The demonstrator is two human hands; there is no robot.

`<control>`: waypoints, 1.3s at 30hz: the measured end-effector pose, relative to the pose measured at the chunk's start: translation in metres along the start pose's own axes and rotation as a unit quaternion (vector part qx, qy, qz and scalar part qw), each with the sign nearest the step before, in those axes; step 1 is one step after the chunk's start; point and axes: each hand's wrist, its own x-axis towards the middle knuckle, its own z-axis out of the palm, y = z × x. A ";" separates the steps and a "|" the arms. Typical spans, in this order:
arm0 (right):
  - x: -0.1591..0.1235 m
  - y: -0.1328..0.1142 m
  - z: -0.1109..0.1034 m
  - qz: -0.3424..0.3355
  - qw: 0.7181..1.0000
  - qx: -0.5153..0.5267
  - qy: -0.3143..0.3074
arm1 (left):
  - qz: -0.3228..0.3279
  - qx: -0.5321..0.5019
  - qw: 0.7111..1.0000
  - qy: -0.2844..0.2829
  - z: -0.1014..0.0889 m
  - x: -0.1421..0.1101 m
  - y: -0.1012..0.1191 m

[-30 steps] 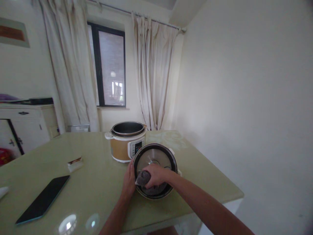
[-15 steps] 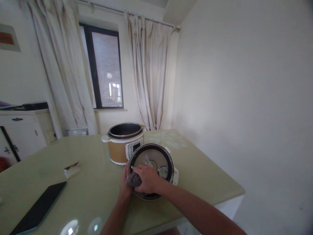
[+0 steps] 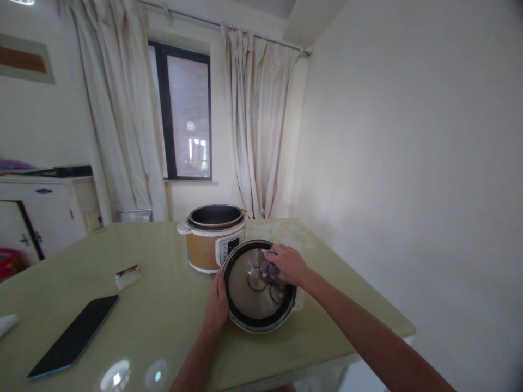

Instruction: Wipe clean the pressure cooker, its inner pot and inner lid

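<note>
A round pressure cooker lid [image 3: 245,294] is tilted up on the table, its metal inner side with a black sealing ring facing me. Wrapped round its left rim is my left hand [image 3: 217,302], holding it steady. My right hand [image 3: 290,264] grips a bunched grey cloth [image 3: 269,269] and presses it against the lid's inner face at the upper right. Behind the lid stands the electric pressure cooker [image 3: 204,247], gold and white with a control panel, its top uncovered and a dark inner pot [image 3: 216,215] inside.
On the left of the green table [image 3: 163,305] lies a dark tablet-like slab [image 3: 75,335]. A small white packet [image 3: 127,276] sits beyond it, and a white object [image 3: 7,323] is at the left edge. A wall [image 3: 408,163] runs along the right side.
My right hand has moved the cloth from the lid's lower left rim across to its upper right. The left hand stays on the left rim. The view has shifted slightly.
</note>
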 end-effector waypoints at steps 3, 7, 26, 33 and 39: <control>0.026 -0.003 0.007 0.045 0.995 0.032 0.078 | 0.002 -0.006 1.000 -0.022 0.000 -0.003 0.005; 0.060 -0.042 0.025 0.041 0.970 0.162 0.178 | 0.015 -0.014 0.999 -0.048 0.000 -0.007 0.005; -0.029 -0.060 0.026 -0.147 0.944 0.283 -0.091 | -0.002 -0.035 0.999 -0.037 0.002 -0.007 0.016; -0.001 -0.103 0.037 -0.131 0.973 0.188 -0.026 | 0.000 -0.043 0.998 -0.054 -0.002 -0.005 -0.005; 0.047 -0.097 0.021 -0.118 0.987 0.066 0.085 | 0.015 -0.033 0.998 -0.058 -0.004 -0.002 -0.010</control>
